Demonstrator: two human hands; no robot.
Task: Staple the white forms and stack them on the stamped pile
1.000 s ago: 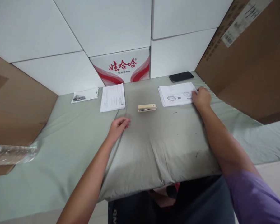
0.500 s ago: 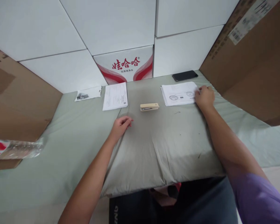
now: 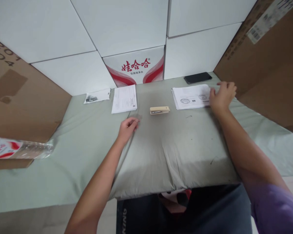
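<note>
Paper stack (image 3: 190, 96) under right hand (image 3: 221, 95)

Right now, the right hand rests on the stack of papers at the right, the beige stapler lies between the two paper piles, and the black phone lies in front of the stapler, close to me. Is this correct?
Not quite. The black phone lies at the far edge, behind the stack of papers, against the white boxes, not near you. The head view shows it. The rest holds: the right hand is on that stack, and the stapler lies between the piles.

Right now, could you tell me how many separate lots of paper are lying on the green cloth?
3: a stack under the right hand, a sheet beyond the left hand, a slip further left.
</note>
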